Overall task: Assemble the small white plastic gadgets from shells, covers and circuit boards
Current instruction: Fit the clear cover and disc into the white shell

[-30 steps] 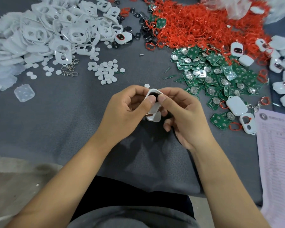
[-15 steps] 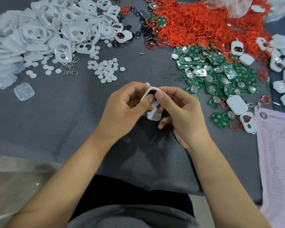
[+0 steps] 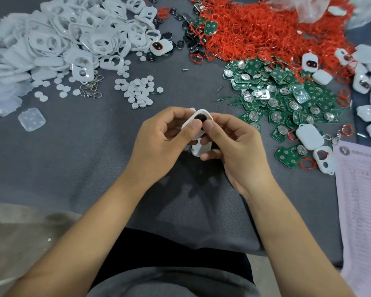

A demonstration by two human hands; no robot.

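Observation:
Both hands meet over the middle of the grey cloth. My left hand (image 3: pixel 161 138) and my right hand (image 3: pixel 236 144) grip a small white shell (image 3: pixel 198 147) between them, both thumbs pressing near a dark round part set in its upper end. Fingers hide most of the shell. A heap of white shells and covers (image 3: pixel 58 41) lies at the far left. Green circuit boards (image 3: pixel 283 97) with silver discs are spread at the right.
A mound of red rings (image 3: pixel 255 28) fills the back right, with black parts beside it. Small white discs (image 3: pixel 139 91) and metal clasps (image 3: pixel 92 88) lie left of centre. Finished white gadgets (image 3: pixel 308 136) sit at the right, above a printed sheet (image 3: pixel 362 200).
The hands have tilted the shell, so the dark round part at its top now faces the camera. The thumbs sit slightly lower on it; the hands stay in the same spot.

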